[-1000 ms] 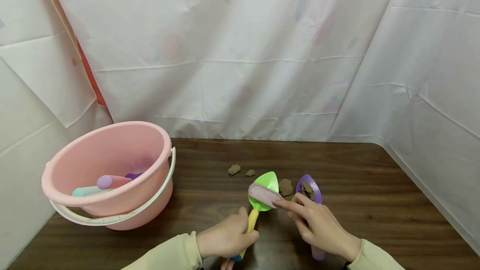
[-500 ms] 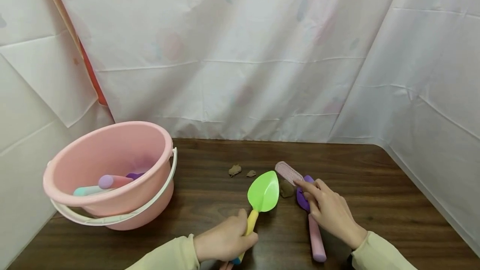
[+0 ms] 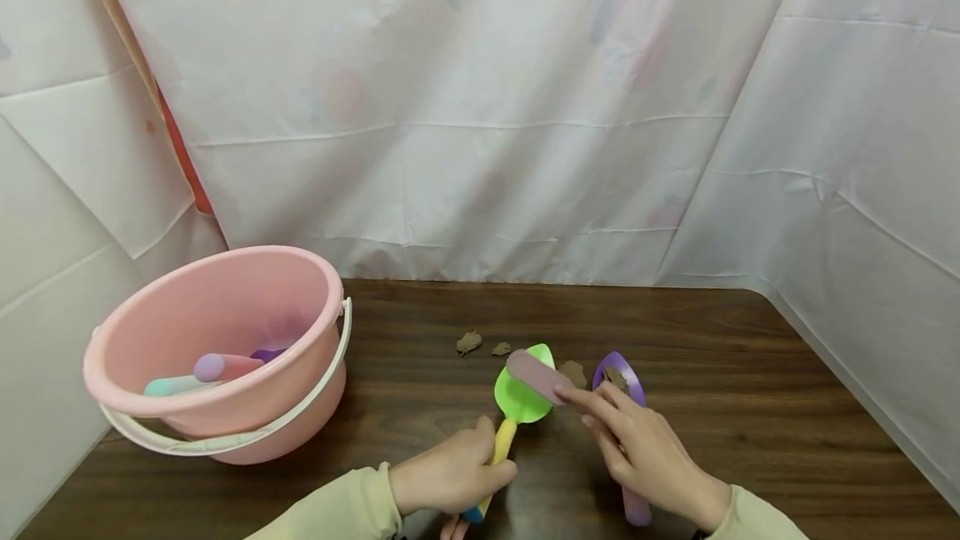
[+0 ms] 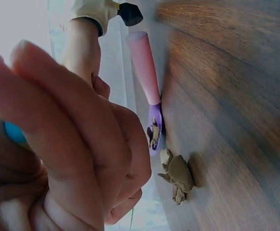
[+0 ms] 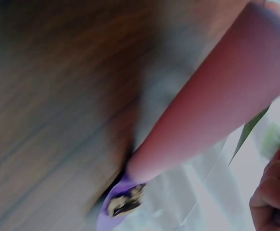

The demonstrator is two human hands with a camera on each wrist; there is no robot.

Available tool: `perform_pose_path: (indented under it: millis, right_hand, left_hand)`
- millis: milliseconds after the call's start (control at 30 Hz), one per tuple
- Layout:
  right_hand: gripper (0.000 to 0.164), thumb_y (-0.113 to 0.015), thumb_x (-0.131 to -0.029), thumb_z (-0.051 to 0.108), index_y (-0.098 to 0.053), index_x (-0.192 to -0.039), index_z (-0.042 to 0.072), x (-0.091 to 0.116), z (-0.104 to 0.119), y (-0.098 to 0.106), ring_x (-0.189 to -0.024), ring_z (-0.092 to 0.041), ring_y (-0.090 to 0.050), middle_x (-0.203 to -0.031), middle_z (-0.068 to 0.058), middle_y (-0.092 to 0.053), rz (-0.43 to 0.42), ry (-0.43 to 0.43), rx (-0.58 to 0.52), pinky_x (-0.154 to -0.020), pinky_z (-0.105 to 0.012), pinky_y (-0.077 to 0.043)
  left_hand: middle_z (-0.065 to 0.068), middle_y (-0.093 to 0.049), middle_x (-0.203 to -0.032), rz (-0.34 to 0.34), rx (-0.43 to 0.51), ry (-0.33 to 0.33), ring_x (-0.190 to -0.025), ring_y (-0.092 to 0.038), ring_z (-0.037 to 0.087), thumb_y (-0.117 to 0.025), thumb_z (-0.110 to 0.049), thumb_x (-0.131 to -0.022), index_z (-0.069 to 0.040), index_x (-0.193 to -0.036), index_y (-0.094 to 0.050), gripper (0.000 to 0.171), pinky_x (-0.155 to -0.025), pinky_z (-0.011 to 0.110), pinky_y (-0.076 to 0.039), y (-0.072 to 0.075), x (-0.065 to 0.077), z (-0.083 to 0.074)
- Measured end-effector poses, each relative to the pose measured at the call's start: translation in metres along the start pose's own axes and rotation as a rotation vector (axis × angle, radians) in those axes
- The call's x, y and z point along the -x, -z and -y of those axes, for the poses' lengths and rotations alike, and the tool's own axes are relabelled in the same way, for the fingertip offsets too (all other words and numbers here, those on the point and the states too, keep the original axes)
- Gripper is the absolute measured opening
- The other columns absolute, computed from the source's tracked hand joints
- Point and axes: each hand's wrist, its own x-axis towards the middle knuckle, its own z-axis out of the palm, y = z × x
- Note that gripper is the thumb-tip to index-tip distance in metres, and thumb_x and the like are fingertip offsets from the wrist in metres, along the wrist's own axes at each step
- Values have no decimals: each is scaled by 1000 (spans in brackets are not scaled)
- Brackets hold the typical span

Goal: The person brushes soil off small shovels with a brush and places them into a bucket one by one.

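My left hand grips the yellow, blue-ended handle of a green trowel. In my right hand a flat mauve oblong piece is pinched by its near end, held across the green blade with a smooth face showing. Whether the two touch, I cannot tell. Beneath the right hand lies a purple trowel with a pink handle; brown clay-like scraps sit in its blade. A brown lump lies between the two trowels, partly hidden.
A pink bucket with a white handle stands at the left, several tool handles inside it. Two small brown bits lie beyond the green trowel. White sheeting hangs behind and beside the wooden table.
My right hand swung the mauve piece right, over the brown lump and purple trowel, then back left over the green blade. Its textured face showed before; now a smooth one does.
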Motion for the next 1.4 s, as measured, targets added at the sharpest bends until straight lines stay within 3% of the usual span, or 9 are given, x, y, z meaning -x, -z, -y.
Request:
perform_pose_path:
  millis: [200, 433, 767, 967, 1233, 1400]
  right_hand:
    - [59, -63, -85, -4, -52, -137, 22, 0, 7, -4, -56, 12, -21, -85, 14, -44, 88, 44, -55, -46, -3, -23]
    - [73, -60, -75, -15, -52, -138, 20, 2, 7, -7, -60, 10, -22, -81, 15, -39, 82, 84, -38, -49, -2, -22]
    - [77, -60, -71, -17, -54, -136, 24, -2, -5, -8, -56, 10, -19, -80, 13, -40, 67, 21, 36, -44, -7, -22]
    - [68, -64, -74, -12, -59, -132, 24, -4, -19, 0, -52, 9, -19, -78, 15, -39, 5, -95, 128, -42, -10, -20]
    - [57, -60, -84, -4, -58, -133, 25, -13, -23, 15, -49, 4, -20, -76, 13, -41, 22, -250, 209, -41, -16, -21]
    - [42, -53, -93, 3, -58, -132, 17, -13, -27, 17, -54, 0, -33, -78, 7, -51, 66, -388, 175, -47, -20, -29]
  left_hand:
    - [8, -53, -50, -2, 16, -1, -29, -45, 11, -52, -21, -90, 8, -118, -38, 43, -32, 35, -44, -1, 0, -1]
    - [6, -52, -51, -1, 17, -27, -29, -43, 11, -52, -18, -88, 3, -109, -42, 32, -28, 27, -37, -1, 3, -2]
    - [5, -52, -48, -15, 29, -46, -28, -43, 10, -52, -17, -87, -1, -101, -43, 22, -27, 27, -37, 0, 4, -3]
    - [4, -51, -50, -13, 33, -42, -28, -42, 9, -53, -16, -87, -4, -95, -45, 17, -28, 22, -33, 1, 5, -3]
    - [3, -50, -49, -24, 28, -67, -28, -42, 10, -52, -16, -87, -6, -94, -43, 15, -27, 31, -37, 0, 6, -5]
    - [2, -48, -53, -18, 16, -92, -30, -39, 9, -52, -17, -87, -5, -97, -42, 19, -29, 22, -32, 1, 8, -5]
